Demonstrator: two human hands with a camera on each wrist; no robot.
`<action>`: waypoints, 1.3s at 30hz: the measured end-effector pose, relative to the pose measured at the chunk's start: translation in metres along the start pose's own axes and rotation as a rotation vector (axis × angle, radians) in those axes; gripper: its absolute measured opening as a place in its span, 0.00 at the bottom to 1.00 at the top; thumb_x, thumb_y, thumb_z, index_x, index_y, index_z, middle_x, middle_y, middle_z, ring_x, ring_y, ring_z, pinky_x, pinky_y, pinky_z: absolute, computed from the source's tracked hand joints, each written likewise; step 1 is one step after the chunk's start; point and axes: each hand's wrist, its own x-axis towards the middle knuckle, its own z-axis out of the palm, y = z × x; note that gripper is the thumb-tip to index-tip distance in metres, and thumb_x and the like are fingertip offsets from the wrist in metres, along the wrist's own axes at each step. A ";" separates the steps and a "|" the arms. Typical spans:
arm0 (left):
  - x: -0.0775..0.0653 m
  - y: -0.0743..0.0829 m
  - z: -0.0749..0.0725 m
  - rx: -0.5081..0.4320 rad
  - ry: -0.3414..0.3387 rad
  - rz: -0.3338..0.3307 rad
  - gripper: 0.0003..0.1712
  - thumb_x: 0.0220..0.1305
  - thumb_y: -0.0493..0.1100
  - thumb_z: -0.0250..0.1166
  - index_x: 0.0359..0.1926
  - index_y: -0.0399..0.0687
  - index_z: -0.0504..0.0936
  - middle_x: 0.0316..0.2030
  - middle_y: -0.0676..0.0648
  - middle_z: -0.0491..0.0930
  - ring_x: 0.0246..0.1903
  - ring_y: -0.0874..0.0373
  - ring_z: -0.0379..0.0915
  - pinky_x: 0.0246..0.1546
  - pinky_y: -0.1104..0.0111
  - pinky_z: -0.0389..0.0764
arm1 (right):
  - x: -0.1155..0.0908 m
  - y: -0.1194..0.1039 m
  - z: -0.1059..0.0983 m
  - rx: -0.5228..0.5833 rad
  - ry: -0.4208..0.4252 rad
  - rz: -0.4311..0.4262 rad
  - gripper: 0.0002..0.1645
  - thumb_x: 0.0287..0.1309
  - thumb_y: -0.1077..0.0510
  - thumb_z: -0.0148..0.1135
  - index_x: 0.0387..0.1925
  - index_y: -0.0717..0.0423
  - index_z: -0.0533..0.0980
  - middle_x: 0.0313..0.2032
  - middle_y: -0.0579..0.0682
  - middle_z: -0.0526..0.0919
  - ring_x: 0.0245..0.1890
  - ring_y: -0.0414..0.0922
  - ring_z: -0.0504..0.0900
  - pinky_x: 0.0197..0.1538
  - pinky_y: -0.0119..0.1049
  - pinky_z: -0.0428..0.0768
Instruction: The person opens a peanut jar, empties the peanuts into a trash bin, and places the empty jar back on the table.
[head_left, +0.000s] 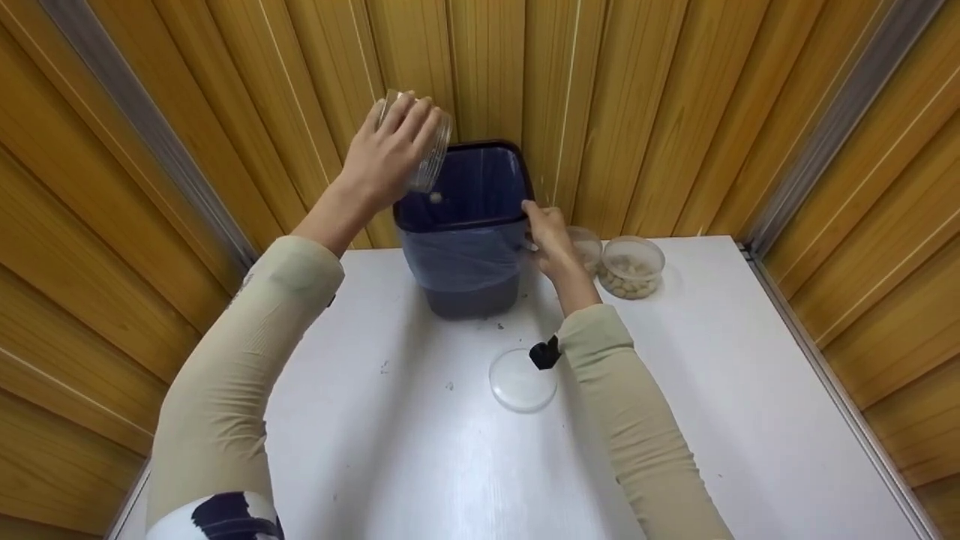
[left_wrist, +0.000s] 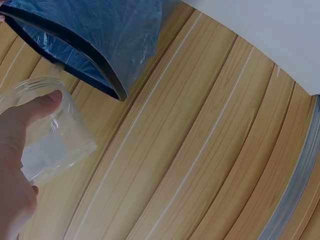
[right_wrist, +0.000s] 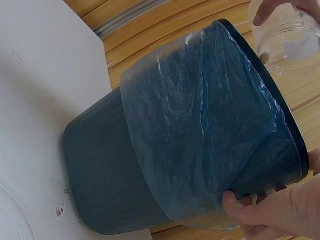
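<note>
My left hand (head_left: 390, 154) grips a clear jar (left_wrist: 62, 142) and holds it tipped, mouth downward, over a dark blue trash bin (head_left: 472, 304). A small pale round piece (head_left: 435, 197) shows just below the jar's mouth, against the bin's inside. In the left wrist view the thumb presses along the jar's side, and the jar looks nearly see-through. A thin blue plastic bag (right_wrist: 175, 120) lines the bin and folds down over its outside. At the bin's right side, my right hand (head_left: 551, 236) grips the rim and bagged wall.
Right of the bin stand two clear round containers; the outer container (head_left: 631, 274) holds pale, nut-like pieces, and the inner container (head_left: 585, 244) is partly hidden by my right hand. A clear round lid (head_left: 523, 382) lies on the white table (head_left: 420, 465). Wood-patterned walls (head_left: 637, 112) enclose the table.
</note>
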 end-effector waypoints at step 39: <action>-0.024 -0.005 -0.005 0.328 0.312 0.326 0.53 0.56 0.36 0.75 0.78 0.45 0.57 0.75 0.41 0.61 0.75 0.44 0.55 0.75 0.49 0.57 | -0.003 0.004 -0.001 0.034 0.008 -0.041 0.22 0.74 0.49 0.54 0.25 0.51 0.60 0.23 0.46 0.61 0.26 0.42 0.60 0.49 0.44 0.69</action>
